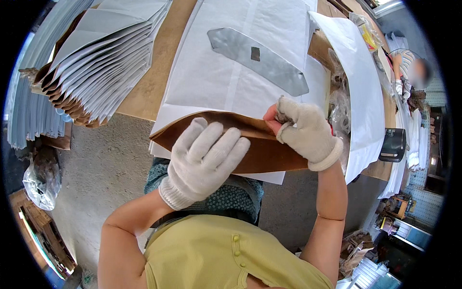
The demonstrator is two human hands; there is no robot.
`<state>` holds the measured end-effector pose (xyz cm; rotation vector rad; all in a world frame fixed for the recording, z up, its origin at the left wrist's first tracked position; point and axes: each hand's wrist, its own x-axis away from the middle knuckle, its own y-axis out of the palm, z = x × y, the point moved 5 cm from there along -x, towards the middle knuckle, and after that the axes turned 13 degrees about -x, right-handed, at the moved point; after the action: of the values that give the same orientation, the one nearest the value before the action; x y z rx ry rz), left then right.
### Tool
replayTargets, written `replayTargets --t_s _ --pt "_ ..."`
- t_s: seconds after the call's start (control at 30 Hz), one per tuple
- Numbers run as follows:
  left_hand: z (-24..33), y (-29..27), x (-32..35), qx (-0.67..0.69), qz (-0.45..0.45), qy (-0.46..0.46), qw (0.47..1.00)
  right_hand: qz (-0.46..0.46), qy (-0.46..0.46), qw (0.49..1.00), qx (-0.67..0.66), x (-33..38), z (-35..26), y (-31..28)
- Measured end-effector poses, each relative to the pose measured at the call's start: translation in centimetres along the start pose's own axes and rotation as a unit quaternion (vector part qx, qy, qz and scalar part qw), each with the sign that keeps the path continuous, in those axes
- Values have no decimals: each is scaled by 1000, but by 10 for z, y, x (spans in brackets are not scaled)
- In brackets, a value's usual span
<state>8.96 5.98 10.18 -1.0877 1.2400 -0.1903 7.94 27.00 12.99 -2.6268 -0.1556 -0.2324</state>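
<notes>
Two gloved hands on one brown paper sheet (260, 154), folded back over the near edge of a white paper stack (231, 82) on the wooden table (149, 91). Left hand (204, 161) laid over the brown fold from the near side, fingers (216, 139) long and loosely spread, curled on the upper edge, pressing rather than clamping. Right hand (305, 130) closed tight at the top right of the same fold, thumb and forefinger pinched on the edge, two bare fingertips (272, 118) poking through the cut glove. Brown sheet bowed upward between both hands, lower edge hanging just off the table toward the body.

Flat on the white stack, well beyond the hands: a grey metal template (260, 55), long and tapering to both ends, with a small dark square near its middle. Nothing between it and the fold but bare white paper.

Far left on the table, a fanned pile of finished bags (96, 62), white faces over brown edges, well apart from the hands. Right of the stack, another white sheet (361, 86) draped over the table edge, crumpled clear plastic (339, 106) just beside the right wrist, and a black device (393, 144) further right. At the far right rim, another person (409, 72) in white gloves, blurred. Below left, a plastic bag (41, 178) on the concrete floor (106, 164).
</notes>
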Motion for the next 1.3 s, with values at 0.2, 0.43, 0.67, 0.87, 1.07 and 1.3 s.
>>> replayTargets --t_s 0.2,0.43,0.67,0.87,1.07,1.3 --pt "9 15 -13 -8 -117 11 993 84 -88 988 98 10 -12 7" --pt "47 43 47 16 -347 65 935 181 -142 942 245 15 -5 9" --pt "22 30 2 106 -367 -57 922 122 -146 944 271 14 -12 17" --pt "39 61 -4 45 -300 -60 951 181 -145 898 375 33 -23 31" --pt "63 127 -6 198 -250 -98 943 325 -246 833 374 62 -50 34" --pt "86 167 16 114 -418 46 900 293 -306 831 362 69 -72 78"
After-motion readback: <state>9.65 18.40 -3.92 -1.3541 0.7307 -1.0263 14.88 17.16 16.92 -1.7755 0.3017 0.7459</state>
